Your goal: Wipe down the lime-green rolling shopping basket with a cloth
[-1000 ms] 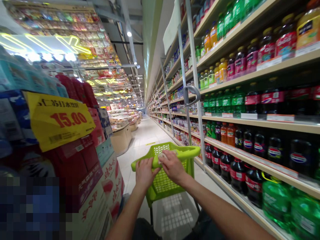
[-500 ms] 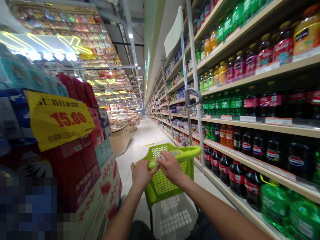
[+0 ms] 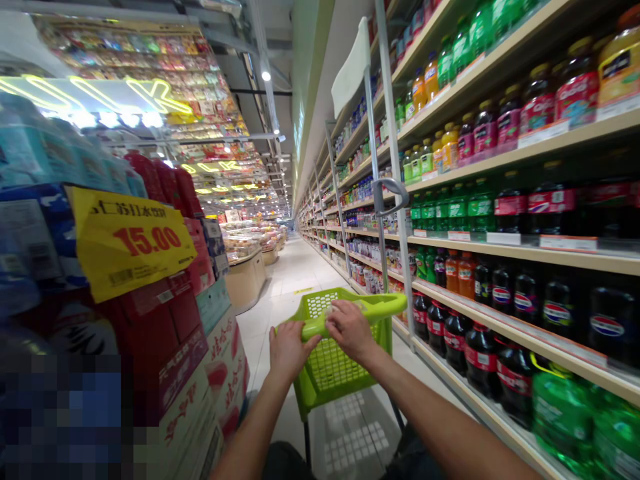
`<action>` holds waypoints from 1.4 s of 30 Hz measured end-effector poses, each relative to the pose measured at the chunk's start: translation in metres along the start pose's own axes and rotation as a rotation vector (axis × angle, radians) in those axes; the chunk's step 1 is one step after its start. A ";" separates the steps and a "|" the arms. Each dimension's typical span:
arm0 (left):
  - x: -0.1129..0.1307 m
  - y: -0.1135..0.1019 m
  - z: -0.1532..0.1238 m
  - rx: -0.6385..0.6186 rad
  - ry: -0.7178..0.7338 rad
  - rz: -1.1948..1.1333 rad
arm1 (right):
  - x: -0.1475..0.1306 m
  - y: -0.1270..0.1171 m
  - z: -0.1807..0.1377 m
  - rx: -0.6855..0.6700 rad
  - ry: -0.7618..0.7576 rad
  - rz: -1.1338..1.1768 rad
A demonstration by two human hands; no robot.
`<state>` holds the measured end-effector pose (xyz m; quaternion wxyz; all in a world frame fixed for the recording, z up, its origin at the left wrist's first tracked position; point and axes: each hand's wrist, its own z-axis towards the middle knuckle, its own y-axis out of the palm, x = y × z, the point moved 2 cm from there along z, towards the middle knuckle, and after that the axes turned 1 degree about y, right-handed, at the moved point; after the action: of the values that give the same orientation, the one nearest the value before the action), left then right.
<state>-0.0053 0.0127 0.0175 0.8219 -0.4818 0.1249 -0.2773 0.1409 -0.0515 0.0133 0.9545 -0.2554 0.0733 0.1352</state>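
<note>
A lime-green shopping cart (image 3: 345,363) with a perforated basket stands right in front of me, low in the middle of the view. My left hand (image 3: 291,347) is wrapped around the left end of its green handle (image 3: 387,305), with the thumb pointing right. Just to the right, my right hand (image 3: 353,332) has its fingers curled over the middle of the same handle. A small pale patch shows by the right fingertips; I cannot make out what it is. The handle's right end extends past my hand, bare.
Drink shelves (image 3: 500,250) with many bottles line the right side. A grey loop handle on a metal pole (image 3: 383,200) stands against them. Stacked drink cartons (image 3: 220,373) with a yellow price sign (image 3: 135,240) rise close on the left. The tiled aisle (image 3: 295,267) runs ahead past display counters (image 3: 243,280).
The whole scene has shifted slightly right in the view. My right hand sits a little farther right on the handle, widening the gap between my hands. Both hands keep hold of it.
</note>
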 end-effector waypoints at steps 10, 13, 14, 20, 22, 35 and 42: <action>-0.002 0.000 -0.001 0.023 0.008 -0.030 | 0.082 -0.027 -0.012 0.147 0.232 -0.126; 0.000 0.001 0.000 0.021 0.005 -0.020 | 0.049 -0.011 -0.013 0.102 0.055 -0.012; 0.000 0.001 0.001 0.018 0.006 -0.017 | 0.036 -0.006 -0.012 0.075 -0.028 0.024; -0.006 0.000 0.000 0.019 0.028 -0.030 | 0.074 -0.020 -0.016 0.102 0.028 -0.039; -0.007 -0.001 -0.001 0.021 0.027 -0.038 | 0.105 -0.034 -0.020 0.168 0.157 -0.097; -0.009 -0.003 -0.002 0.011 0.026 -0.029 | 0.058 -0.010 -0.017 0.125 0.033 0.017; -0.002 0.002 -0.002 0.033 0.007 -0.024 | 0.041 -0.005 -0.015 0.114 0.068 0.034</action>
<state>-0.0070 0.0133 0.0149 0.8258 -0.4688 0.1173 -0.2906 0.1801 -0.0544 -0.0060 0.9620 -0.2039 0.1176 0.1383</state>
